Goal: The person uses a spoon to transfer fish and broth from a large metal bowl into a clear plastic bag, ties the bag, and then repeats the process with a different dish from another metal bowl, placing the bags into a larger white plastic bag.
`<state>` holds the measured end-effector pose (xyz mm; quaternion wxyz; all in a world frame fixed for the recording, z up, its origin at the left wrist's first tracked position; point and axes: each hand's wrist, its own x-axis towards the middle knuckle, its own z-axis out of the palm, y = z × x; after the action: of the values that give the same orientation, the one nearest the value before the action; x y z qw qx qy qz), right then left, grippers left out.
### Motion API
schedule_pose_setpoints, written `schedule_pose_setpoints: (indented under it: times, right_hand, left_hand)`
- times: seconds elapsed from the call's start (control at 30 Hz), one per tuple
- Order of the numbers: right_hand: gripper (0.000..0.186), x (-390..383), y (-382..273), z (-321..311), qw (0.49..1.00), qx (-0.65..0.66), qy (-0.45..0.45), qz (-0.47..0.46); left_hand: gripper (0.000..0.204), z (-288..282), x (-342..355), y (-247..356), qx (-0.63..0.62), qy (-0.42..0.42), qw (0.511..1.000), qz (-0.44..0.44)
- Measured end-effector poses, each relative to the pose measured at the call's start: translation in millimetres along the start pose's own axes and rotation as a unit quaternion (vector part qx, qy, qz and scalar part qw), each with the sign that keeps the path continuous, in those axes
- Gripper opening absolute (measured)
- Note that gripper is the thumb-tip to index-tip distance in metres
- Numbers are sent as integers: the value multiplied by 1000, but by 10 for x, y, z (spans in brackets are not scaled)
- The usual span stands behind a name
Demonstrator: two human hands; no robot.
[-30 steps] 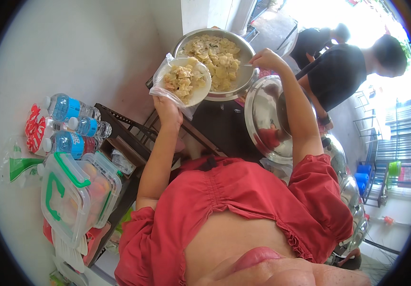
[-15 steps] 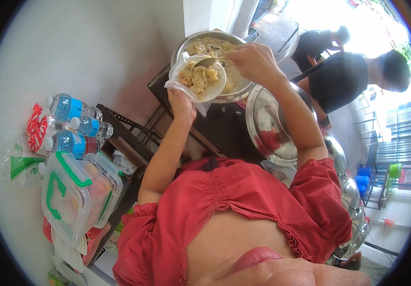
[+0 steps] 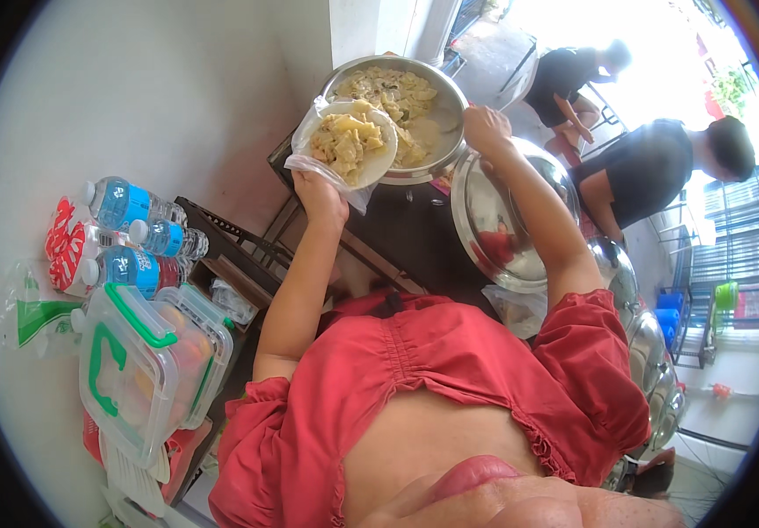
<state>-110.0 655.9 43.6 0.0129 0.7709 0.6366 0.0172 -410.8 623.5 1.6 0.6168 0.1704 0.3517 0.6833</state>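
Left hand, head view: from where I'm standing, the left hand [image 3: 322, 195] is holding up a white plate [image 3: 381, 164] from below, a thin plastic bag [image 3: 300, 165] bunching around it.
White plate: it is carrying a heap of pale, creamy food [image 3: 344, 143], and is hanging in front of the near left side of the pan.
Right hand: the right hand [image 3: 488, 132] is hovering by the pan's right rim, fingers curling in; I'm not managing to tell whether they are gripping anything.
Metal pan: the pan [image 3: 411, 178] is standing on the dark desk [image 3: 406, 227], plenty of food filling it.
Lid: the shiny lid [image 3: 488, 216] is lying off, just beside the pan.
Progress: the plate is looking nearly full to me; little scooping is probably remaining.
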Motion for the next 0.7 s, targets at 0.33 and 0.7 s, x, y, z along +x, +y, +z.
schedule_pose_setpoints:
  times: [0.33,0.7]
  right_hand:
    - [29,-231,-117,-857,958,248,-18,-145]
    - [24,-1226,-1082,-1254,963,121,208,-126]
  left_hand:
    - [32,-83,53,-35,37,2,999,24]
    - [32,-51,-46,-45,4,-24,999,-20]
